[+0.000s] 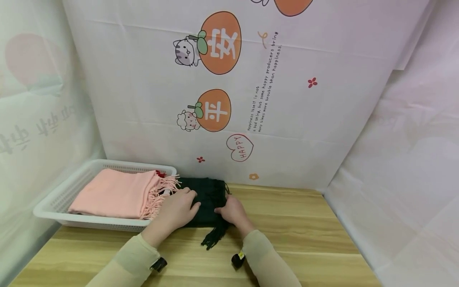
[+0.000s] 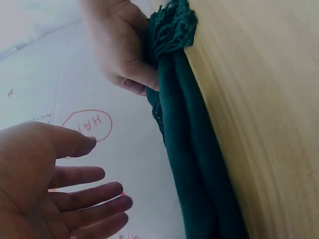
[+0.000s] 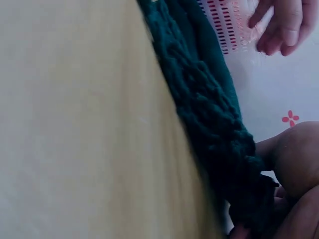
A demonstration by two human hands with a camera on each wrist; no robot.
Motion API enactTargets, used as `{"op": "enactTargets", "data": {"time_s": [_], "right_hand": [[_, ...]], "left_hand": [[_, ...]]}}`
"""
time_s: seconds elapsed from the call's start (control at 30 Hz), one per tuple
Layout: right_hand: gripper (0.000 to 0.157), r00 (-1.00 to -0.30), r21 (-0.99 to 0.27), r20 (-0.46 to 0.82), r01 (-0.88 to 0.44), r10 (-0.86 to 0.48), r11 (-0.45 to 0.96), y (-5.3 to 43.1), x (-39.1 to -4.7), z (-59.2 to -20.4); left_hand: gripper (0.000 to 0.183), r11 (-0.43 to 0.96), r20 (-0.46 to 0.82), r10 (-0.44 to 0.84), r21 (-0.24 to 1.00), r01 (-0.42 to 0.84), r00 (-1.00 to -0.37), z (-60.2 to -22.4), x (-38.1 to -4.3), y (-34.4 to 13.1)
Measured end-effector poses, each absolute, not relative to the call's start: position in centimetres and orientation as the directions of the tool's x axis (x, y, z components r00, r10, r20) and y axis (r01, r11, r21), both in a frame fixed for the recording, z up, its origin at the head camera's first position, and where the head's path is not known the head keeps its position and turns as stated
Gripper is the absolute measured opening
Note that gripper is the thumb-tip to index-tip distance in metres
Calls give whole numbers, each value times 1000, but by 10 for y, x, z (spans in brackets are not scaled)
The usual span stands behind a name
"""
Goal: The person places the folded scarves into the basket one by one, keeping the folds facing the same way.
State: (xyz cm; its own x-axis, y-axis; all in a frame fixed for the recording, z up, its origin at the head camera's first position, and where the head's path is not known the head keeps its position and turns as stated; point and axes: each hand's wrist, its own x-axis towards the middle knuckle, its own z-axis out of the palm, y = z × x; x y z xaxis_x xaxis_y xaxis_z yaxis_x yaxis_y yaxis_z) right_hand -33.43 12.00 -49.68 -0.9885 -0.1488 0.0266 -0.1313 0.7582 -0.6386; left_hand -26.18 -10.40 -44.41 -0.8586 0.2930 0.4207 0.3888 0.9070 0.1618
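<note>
A folded dark green scarf [image 1: 206,191] lies on the wooden table, with its fringe [image 1: 215,236] hanging toward the front at the right end. My right hand [image 1: 234,210] pinches that right end, thumb on top; in the right wrist view the fingers of this hand [image 3: 299,164] curl under the bunched fringe [image 3: 204,109]. Over the scarf's left part hovers my left hand [image 1: 180,208]. In the left wrist view, the left hand [image 2: 70,194] has its fingers spread and relaxed, apart from the green cloth [image 2: 194,139].
A white perforated basket [image 1: 46,213] stands on the left, holding a folded pink scarf [image 1: 114,195] whose fringe spills over the right rim. Some red fringe [image 1: 160,173] shows behind it. Printed white sheets [image 1: 305,131] wall the wooden table [image 1: 294,223] at back and sides.
</note>
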Motion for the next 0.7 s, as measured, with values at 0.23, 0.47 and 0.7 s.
{"op": "enactTargets", "data": {"time_s": [0.23,0.47,0.7], "right_hand": [[73,-987,-599,-23,-116,-162,792,132,-338,-488],[57,-974,-482,-56,-165,-218,860,146,-366,-511],[50,-973,-498,-124,-107,-193,860,144,-340,-475]], "left_hand": [[41,930,301,267,170,327,-916,-450,-260,-99],[41,944,222,256,151,292,-941,-457,-258,-98],[39,951,157,240,161,265,-958,-462,-257,-99]]}}
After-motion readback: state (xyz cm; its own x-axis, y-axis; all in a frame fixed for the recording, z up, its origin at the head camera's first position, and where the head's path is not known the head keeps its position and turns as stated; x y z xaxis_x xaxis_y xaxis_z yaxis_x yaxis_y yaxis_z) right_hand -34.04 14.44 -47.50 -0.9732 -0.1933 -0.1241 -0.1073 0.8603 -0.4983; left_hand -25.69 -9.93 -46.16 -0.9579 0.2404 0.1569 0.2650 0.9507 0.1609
